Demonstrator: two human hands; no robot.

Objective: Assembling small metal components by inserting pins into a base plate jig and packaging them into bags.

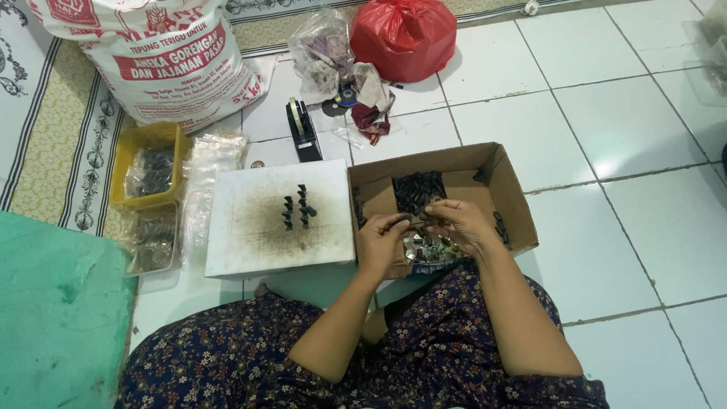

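Small dark part [415,220] pinched between left hand [381,244] and right hand [458,225], inside cardboard box [515,193] rim; open tile floor [628,151] rightward.

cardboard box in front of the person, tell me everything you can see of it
The cardboard box is brown, shallow and open-topped, its flaps folded outward. It sits flat on the white tiled floor, right of a white board it seems to touch. Inside lie a heap of small black pieces at the back and shiny metal bits at the front. The left hand and right hand hover over it, holding a small dark piece together.
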